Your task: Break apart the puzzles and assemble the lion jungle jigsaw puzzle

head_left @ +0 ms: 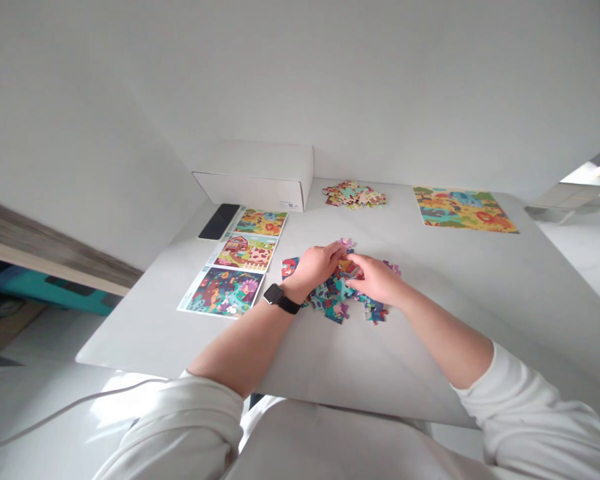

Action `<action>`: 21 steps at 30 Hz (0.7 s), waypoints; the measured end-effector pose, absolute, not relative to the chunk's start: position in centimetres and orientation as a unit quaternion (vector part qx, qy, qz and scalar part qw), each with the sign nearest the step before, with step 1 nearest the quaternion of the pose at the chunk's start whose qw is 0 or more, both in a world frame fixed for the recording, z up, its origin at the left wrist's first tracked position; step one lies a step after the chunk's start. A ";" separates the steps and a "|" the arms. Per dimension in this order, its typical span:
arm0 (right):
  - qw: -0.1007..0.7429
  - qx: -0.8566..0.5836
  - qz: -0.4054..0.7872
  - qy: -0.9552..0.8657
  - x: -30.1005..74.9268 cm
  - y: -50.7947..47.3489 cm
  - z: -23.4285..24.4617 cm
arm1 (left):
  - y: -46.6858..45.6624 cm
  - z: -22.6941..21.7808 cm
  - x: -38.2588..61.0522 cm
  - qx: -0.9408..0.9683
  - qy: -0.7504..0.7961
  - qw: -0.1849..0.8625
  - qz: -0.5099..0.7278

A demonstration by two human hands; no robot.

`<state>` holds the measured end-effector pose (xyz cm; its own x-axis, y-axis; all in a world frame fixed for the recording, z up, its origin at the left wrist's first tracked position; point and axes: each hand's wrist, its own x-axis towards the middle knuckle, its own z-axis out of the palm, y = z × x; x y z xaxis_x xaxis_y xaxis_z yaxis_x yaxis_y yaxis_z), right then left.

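A loose pile of dark, many-coloured jigsaw puzzle pieces lies on the white table in front of me. My left hand, with a black watch on its wrist, rests over the pile's upper left; its fingers are bent and pressed together, and what lies under them is hidden. From the other side my right hand reaches in. Its thumb and fingers close around an orange-toned puzzle piece, partly covered, close to the left fingertips.
Left of the pile lies a reference sheet with three pictures, a dark phone beside it. A white box stands behind. A second heap of pieces is at the back, with an assembled animal puzzle at right.
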<state>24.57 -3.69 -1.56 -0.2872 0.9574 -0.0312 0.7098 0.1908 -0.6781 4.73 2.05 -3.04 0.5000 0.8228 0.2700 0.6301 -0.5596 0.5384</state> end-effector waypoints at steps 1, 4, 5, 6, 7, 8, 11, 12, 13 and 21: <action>0.199 -0.561 0.319 -0.737 24.8 -3.5 -1.8 | 2.1 -3.0 4.8 0.841 0.435 0.193 0.257; 0.195 -0.552 0.358 -0.728 25.5 -3.0 -2.1 | 2.2 -2.6 4.9 0.822 0.454 0.205 0.277; 0.202 -0.548 0.362 -0.726 25.7 -2.9 -2.0 | 2.2 -2.4 5.0 0.812 0.460 0.213 0.288; 0.210 -0.546 0.362 -0.726 25.9 -2.8 -1.7 | 2.2 -2.1 5.0 0.803 0.465 0.223 0.300; 0.218 -0.546 0.359 -0.725 26.1 -2.7 -1.3 | 2.2 -1.8 5.1 0.793 0.468 0.235 0.311; 0.225 -0.547 0.355 -0.724 26.3 -2.7 -0.9 | 2.1 -1.4 5.2 0.784 0.470 0.248 0.321; 0.239 -0.549 0.352 -0.719 26.8 -2.7 0.6 | 1.8 -0.2 5.5 0.764 0.469 0.290 0.335; 0.241 -0.546 0.356 -0.719 26.9 -2.7 1.1 | 1.8 0.2 5.6 0.762 0.464 0.302 0.335; 0.243 -0.540 0.365 -0.718 27.2 -2.7 1.4 | 1.7 0.6 5.7 0.761 0.460 0.312 0.334; 0.247 -0.556 0.389 -0.692 27.9 -2.5 2.1 | 3.0 2.0 6.6 0.764 0.440 0.328 0.340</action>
<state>27.89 -2.50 2.10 -0.2598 0.9614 -0.0901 0.5766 0.0796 -0.8131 6.63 2.96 2.02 0.3824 0.8948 0.2304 0.4494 -0.3980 0.7998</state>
